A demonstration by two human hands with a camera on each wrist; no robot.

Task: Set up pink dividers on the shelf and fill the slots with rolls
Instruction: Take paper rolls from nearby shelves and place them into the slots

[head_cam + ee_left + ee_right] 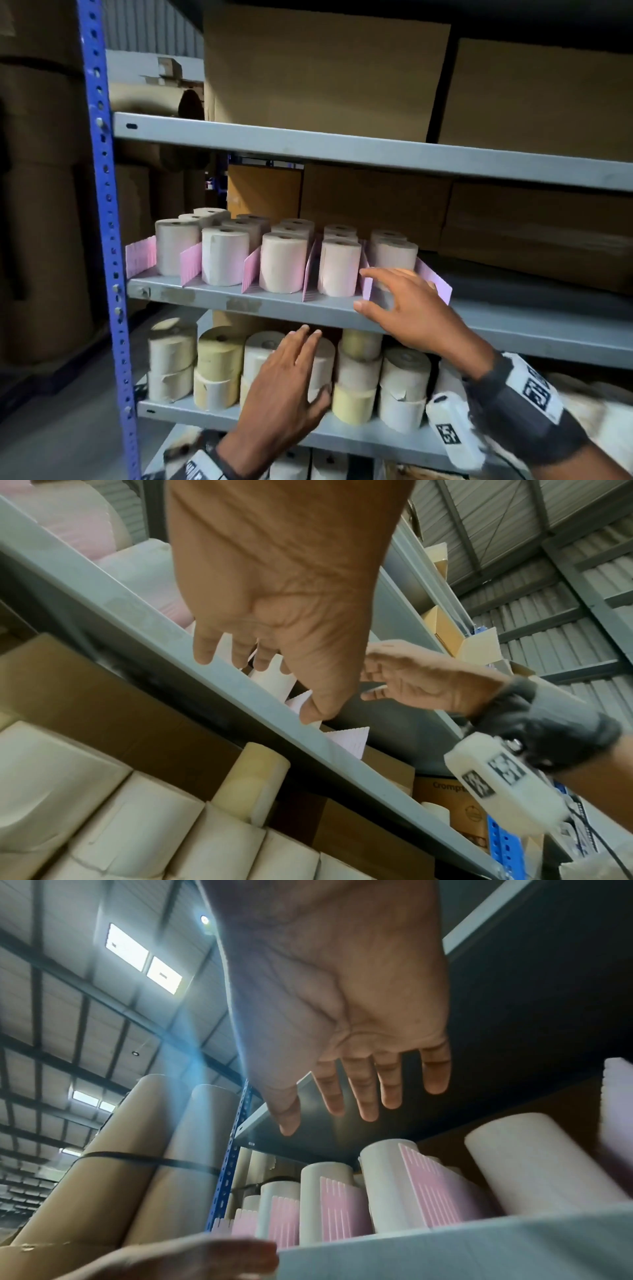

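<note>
Both hands spread, gripping nothing: right hand point(407, 305) mid-frame by the thin, bendy dividers point(433, 279), left hand point(291, 383) lower centre near light, firm rolls point(404, 373), best grasped round the sides.

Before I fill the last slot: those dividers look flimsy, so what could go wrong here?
The right hand is spread open at the rightmost pink divider, which leans outward with nothing beside it; a nudge could tip it. The left hand is reaching among stacked rolls on the lower shelf; pulling a bottom one could topple those above.
</note>
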